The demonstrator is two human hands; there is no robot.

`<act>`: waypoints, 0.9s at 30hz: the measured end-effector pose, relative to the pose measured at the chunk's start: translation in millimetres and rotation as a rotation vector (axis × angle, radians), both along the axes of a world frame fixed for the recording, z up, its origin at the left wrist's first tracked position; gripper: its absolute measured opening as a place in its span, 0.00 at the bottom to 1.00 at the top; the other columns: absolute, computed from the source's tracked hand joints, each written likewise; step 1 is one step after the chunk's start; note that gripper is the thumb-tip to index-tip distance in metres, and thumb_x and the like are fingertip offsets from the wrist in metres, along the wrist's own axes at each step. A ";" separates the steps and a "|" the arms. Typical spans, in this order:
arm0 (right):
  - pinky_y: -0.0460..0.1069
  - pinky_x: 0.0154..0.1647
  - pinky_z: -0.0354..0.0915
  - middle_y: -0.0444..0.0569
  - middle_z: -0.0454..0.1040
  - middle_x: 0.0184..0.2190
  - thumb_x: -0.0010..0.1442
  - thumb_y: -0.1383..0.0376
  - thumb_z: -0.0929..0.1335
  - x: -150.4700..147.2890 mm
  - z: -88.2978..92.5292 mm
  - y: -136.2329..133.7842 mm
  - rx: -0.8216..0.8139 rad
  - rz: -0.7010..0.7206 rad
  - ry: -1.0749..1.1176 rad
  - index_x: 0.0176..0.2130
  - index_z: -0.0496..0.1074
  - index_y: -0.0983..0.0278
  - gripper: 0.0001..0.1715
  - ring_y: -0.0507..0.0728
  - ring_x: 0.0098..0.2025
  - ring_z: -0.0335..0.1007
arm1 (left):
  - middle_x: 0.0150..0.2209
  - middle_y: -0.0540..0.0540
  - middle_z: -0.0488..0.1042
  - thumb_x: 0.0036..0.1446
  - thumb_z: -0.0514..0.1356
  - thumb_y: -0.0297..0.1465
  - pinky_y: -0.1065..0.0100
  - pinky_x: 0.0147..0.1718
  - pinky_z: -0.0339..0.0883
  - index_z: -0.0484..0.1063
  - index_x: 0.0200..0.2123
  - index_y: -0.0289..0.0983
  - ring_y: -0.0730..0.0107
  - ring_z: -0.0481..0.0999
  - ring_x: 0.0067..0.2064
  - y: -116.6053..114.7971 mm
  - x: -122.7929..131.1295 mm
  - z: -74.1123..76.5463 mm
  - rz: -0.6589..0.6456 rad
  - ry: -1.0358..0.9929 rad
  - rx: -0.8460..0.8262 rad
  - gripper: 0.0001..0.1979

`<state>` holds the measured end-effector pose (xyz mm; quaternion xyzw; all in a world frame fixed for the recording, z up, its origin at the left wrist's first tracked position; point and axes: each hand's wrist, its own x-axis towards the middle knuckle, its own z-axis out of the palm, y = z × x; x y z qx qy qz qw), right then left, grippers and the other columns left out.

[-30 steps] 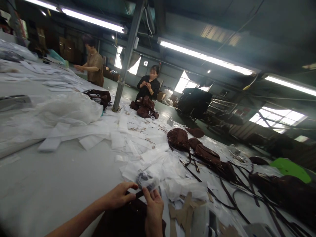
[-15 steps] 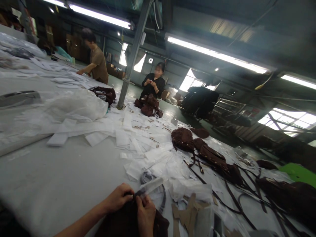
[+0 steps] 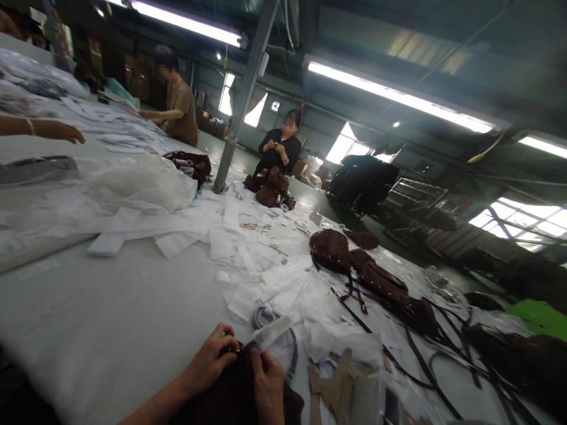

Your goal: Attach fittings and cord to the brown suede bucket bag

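Observation:
A dark brown bag [image 3: 230,392] lies against the table's near edge, its lower part out of view. My left hand [image 3: 212,360] is closed at the bag's upper edge, with thumb and bent fingers at the dark material. Close by on the right, my right hand [image 3: 269,381] pinches the same edge between thumb and fingers. A translucent white strip [image 3: 273,332] slants up just beyond the right fingertips; whether they touch it I cannot tell. Behind it lies a coiled grey strap [image 3: 264,319]. What exactly the fingertips grip is too dark to make out.
White wrapping sheets [image 3: 252,277] spread across the table [image 3: 110,319]. Brown bags with straps [image 3: 383,283] lie to the right, brown paper scraps [image 3: 334,383] nearer. A metal post [image 3: 239,112] rises beyond. Two people stand across the table; another person's hand [image 3: 57,131] reaches in from the left.
My hands have moved slightly apart and to the right along the bag's edge. Another person's arm has come into view at the left. The view has shifted a little.

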<state>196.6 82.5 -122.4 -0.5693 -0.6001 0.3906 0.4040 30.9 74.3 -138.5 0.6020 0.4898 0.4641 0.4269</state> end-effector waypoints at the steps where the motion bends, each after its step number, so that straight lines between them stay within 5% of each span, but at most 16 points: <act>1: 0.47 0.26 0.60 0.46 0.72 0.21 0.56 0.49 0.66 -2.3 -1.2 -1.7 0.009 0.007 -0.022 0.25 0.74 0.66 0.24 0.56 0.26 0.66 | 0.42 0.44 0.66 0.51 0.57 0.25 0.62 0.51 0.60 0.72 0.30 0.38 0.61 0.68 0.47 1.2 0.0 -0.8 0.002 -0.008 -0.005 0.05; 6: 0.48 0.33 0.62 0.49 0.76 0.26 0.59 0.58 0.66 -15.5 -5.3 -11.2 0.056 0.058 -0.104 0.26 0.76 0.64 0.16 0.58 0.30 0.71 | 0.41 0.44 0.67 0.53 0.57 0.28 0.62 0.49 0.62 0.72 0.29 0.37 0.61 0.69 0.46 -0.3 -1.2 -6.3 0.023 -0.018 -0.026 0.04; 11: 0.53 0.44 0.63 0.51 0.78 0.38 0.60 0.64 0.64 -19.4 -17.5 -23.3 0.159 0.087 -0.164 0.38 0.78 0.58 0.13 0.63 0.42 0.73 | 0.45 0.44 0.70 0.56 0.58 0.34 0.63 0.44 0.66 0.73 0.46 0.40 0.64 0.71 0.39 -2.3 -4.8 -8.3 0.014 -0.048 -0.055 0.14; 14: 0.56 0.49 0.62 0.52 0.77 0.43 0.57 0.67 0.65 -18.0 -20.7 -27.5 0.211 0.101 -0.136 0.43 0.78 0.56 0.16 0.65 0.46 0.71 | 0.45 0.45 0.72 0.59 0.58 0.36 0.63 0.50 0.63 0.78 0.39 0.42 0.61 0.71 0.46 -2.4 -5.3 -7.8 -0.086 -0.011 -0.021 0.11; 17: 0.55 0.49 0.64 0.51 0.79 0.40 0.50 0.66 0.71 -10.8 -10.3 -19.9 -0.010 0.084 0.239 0.40 0.78 0.60 0.15 0.64 0.45 0.72 | 0.46 0.46 0.73 0.61 0.56 0.37 0.63 0.52 0.63 0.80 0.39 0.45 0.59 0.71 0.50 -3.8 -5.3 -9.8 -0.169 0.008 0.007 0.12; 21: 0.50 0.31 0.68 0.48 0.77 0.28 0.47 0.52 0.73 5.4 10.2 5.6 -0.370 -0.053 0.783 0.33 0.76 0.64 0.19 0.58 0.31 0.73 | 0.50 0.46 0.72 0.62 0.54 0.38 0.63 0.55 0.62 0.78 0.44 0.49 0.58 0.69 0.54 -3.4 -7.9 -21.1 -0.261 0.104 0.098 0.14; 27: 0.46 0.24 0.64 0.43 0.72 0.21 0.40 0.50 0.77 18.9 19.4 43.1 -0.332 -0.248 0.934 0.28 0.72 0.64 0.24 0.52 0.23 0.68 | 0.54 0.47 0.72 0.63 0.50 0.41 0.61 0.57 0.62 0.75 0.49 0.53 0.56 0.69 0.56 9.7 -15.4 -51.2 -0.321 0.261 0.169 0.17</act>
